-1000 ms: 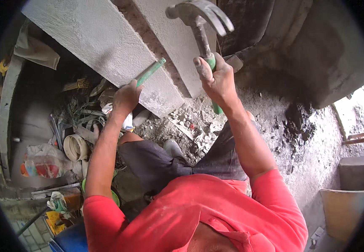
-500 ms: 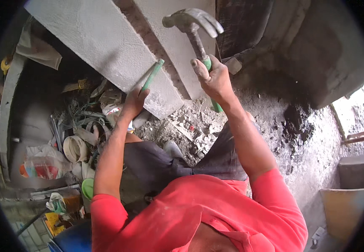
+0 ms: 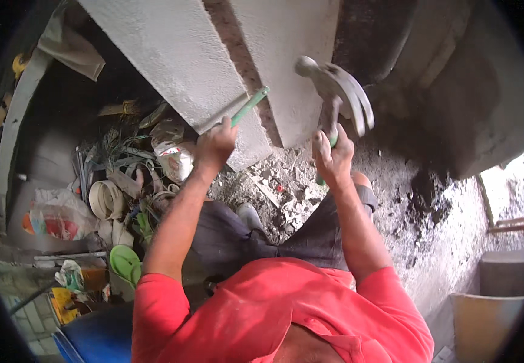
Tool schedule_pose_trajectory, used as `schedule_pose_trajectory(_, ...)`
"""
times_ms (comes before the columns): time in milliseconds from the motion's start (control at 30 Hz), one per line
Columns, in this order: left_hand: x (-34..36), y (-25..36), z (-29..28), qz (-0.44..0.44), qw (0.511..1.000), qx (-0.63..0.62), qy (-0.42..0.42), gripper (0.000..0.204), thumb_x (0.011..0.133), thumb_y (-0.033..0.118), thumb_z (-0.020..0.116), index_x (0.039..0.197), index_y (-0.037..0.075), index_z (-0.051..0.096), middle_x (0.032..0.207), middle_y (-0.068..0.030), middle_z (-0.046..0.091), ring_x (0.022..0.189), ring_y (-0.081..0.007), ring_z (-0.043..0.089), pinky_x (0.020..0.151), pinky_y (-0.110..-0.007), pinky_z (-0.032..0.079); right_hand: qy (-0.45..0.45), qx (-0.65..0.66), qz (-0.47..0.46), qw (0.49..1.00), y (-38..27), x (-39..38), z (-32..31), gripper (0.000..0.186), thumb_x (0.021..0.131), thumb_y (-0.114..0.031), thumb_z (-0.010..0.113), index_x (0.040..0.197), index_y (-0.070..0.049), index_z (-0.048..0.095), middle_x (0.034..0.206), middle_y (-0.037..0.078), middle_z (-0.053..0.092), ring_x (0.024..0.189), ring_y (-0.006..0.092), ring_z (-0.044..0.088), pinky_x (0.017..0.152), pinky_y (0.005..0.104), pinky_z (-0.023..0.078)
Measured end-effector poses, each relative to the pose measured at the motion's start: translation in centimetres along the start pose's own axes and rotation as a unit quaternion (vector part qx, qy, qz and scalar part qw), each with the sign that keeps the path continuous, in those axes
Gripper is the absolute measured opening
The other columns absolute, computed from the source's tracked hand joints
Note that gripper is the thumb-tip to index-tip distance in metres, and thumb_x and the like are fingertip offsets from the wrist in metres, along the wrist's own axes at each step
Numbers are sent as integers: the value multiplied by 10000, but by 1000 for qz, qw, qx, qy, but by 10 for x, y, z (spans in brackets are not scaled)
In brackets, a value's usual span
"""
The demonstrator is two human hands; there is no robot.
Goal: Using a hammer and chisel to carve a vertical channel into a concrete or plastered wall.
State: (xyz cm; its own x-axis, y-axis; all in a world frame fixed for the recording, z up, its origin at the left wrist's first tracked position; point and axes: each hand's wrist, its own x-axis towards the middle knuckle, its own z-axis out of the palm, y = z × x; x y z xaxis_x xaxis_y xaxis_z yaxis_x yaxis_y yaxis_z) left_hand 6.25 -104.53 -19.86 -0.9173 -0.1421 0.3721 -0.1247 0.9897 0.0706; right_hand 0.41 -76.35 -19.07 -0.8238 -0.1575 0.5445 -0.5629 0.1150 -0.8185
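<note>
My left hand (image 3: 216, 147) is closed around a slim green tool like a chisel or rod (image 3: 248, 106), its far end near the rough brownish groove (image 3: 236, 55) between two pale plastered surfaces (image 3: 159, 60). To the right of it, my right hand (image 3: 333, 156) grips a claw hammer (image 3: 340, 88) by its green handle, with the steel head raised beyond my thumb and its claw pointing right. The hammer is apart from the green tool. The tool's lower part is hidden in my fist.
Broken rubble (image 3: 280, 193) lies between my legs. At left are a round cream pipe piece (image 3: 105, 199), a plastic bag (image 3: 62, 218), a green dish (image 3: 124, 261) and a blue object (image 3: 98, 336). A dark grey wall (image 3: 467, 103) and buckets (image 3: 489, 320) are at right.
My right hand and the hammer have moved down and to the right in view. My left hand with the green tool has shifted right, and the surroundings have shifted slightly too.
</note>
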Motion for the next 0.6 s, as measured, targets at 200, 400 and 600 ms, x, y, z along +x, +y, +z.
schedule_pose_trajectory(200,13,20,-6,-11,998,-54,21,252,969,281,601,994,38,542,720,-224,662,676,-426,670,575,-527,523,-97,-153,100,978,55,19,50,409,932,-360,653,1061,27,627,820,309,653,841,495,653,713,468,535)
schedule_pose_trajectory(400,3,-16,17,-15,998,-46,47,288,990,332,561,983,45,535,662,-194,648,635,-409,664,541,-511,521,-96,-56,50,993,-43,59,34,394,932,-355,669,967,34,614,777,275,655,754,389,698,673,441,536)
schedule_pose_trajectory(600,8,-9,20,12,998,-50,36,300,996,334,548,950,38,530,694,-203,653,661,-427,657,580,-528,520,-86,-92,-12,992,4,48,42,406,924,-370,681,1023,19,615,780,242,668,711,322,696,669,427,539)
